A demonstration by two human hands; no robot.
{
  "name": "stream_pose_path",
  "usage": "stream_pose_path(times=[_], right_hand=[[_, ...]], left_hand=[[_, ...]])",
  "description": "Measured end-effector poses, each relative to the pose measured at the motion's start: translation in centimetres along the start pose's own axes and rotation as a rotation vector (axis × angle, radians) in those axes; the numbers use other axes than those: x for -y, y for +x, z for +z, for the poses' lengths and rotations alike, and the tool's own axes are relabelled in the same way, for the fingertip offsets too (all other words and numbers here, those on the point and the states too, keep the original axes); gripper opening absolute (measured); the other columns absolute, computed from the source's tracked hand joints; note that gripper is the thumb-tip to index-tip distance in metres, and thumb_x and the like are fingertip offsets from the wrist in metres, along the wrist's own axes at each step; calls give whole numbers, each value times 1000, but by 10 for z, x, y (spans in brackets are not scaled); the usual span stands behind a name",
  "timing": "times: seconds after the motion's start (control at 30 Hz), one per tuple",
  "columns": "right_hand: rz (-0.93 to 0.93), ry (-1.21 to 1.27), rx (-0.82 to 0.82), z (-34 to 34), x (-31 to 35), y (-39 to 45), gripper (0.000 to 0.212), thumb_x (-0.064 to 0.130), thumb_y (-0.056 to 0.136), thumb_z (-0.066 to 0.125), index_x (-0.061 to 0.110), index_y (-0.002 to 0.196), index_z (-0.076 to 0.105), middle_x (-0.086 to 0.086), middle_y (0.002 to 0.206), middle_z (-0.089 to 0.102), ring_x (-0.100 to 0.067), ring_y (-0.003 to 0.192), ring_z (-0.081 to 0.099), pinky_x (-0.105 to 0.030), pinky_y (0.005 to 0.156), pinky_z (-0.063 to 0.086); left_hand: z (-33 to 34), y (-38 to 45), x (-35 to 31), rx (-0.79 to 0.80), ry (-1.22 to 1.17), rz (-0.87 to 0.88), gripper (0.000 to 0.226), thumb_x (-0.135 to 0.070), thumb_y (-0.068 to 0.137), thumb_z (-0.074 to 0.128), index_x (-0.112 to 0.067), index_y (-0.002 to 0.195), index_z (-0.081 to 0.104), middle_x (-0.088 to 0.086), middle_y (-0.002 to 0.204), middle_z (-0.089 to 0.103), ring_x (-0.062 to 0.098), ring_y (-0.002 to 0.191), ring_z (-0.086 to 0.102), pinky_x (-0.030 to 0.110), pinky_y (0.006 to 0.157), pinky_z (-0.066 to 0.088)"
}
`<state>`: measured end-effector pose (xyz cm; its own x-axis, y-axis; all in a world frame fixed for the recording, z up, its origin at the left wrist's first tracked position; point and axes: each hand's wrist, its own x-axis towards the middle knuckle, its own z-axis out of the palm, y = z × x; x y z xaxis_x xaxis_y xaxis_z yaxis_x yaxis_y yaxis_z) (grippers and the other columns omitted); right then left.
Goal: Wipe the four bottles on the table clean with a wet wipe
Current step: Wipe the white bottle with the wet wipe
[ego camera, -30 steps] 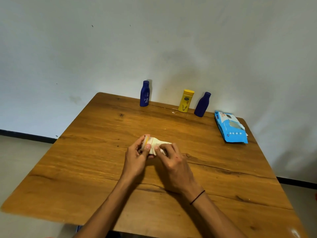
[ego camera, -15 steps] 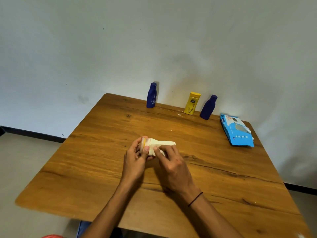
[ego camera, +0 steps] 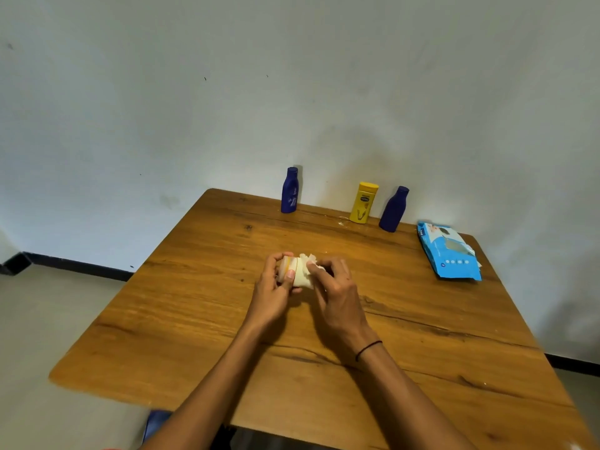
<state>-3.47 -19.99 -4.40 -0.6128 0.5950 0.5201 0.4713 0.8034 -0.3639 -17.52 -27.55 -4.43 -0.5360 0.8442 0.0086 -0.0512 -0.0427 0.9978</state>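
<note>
A small cream bottle point(ego camera: 290, 270) with a yellow band lies sideways over the middle of the wooden table point(ego camera: 194, 319). My left hand point(ego camera: 272, 289) grips its cap end. My right hand point(ego camera: 337, 293) holds a white wet wipe point(ego camera: 306, 271) wrapped around the bottle's body, which it mostly hides. Along the far edge stand a dark blue bottle point(ego camera: 290, 190), a yellow bottle point(ego camera: 363, 203) and a second dark blue bottle point(ego camera: 393, 209).
A blue pack of wet wipes point(ego camera: 449, 256) lies flat near the table's far right corner. A pale wall rises right behind the bottles. The floor drops away to the left of the table.
The wipe in my right hand has bunched up and slid toward the cap end of the cream bottle. The camera has tilted, so the table sits lower in view.
</note>
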Motion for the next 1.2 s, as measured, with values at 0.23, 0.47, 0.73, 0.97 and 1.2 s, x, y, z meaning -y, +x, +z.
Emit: stream_pose_path(times=[0.23, 0.47, 0.73, 0.97, 1.2], right_hand=[[154, -162, -21, 16, -18, 22, 47, 10, 94, 70, 11, 140, 56, -8, 132, 49, -19, 117, 51, -34, 87, 60], [71, -118, -44, 37, -58, 44, 48, 6, 92, 73, 9, 138, 61, -11, 124, 57, -21, 111, 55, -28, 81, 59], [40, -163, -91, 63, -92, 73, 48, -1, 89, 74, 4, 135, 63, -13, 121, 58, -25, 107, 56, -33, 75, 57], [120, -59, -201, 66, -120, 69, 45, -3, 86, 76, 6, 130, 69, -11, 116, 59, -22, 103, 56, -32, 75, 56], [-48, -48, -127, 76, -103, 74, 43, 2, 91, 71, 4, 134, 65, -11, 119, 59, -21, 106, 54, -25, 77, 51]], left_hand=[[13, 34, 15, -15, -43, -22, 33, -12, 107, 54, -38, 128, 59, 6, 130, 65, 24, 109, 73, 51, 84, 65], [33, 96, 22, -5, -19, -1, 33, -15, 108, 52, -40, 129, 58, 3, 130, 65, 20, 111, 72, 46, 86, 65], [49, 130, 51, 14, 13, 52, 32, -10, 107, 56, -34, 127, 61, 6, 128, 67, 18, 106, 74, 36, 80, 65], [39, 146, 50, 18, 40, 42, 33, -11, 107, 55, -34, 129, 62, 1, 128, 63, 17, 108, 71, 33, 79, 65], [45, 148, 57, 59, 84, 105, 32, -10, 107, 55, -31, 130, 63, 0, 120, 71, 17, 102, 74, 34, 79, 64]])
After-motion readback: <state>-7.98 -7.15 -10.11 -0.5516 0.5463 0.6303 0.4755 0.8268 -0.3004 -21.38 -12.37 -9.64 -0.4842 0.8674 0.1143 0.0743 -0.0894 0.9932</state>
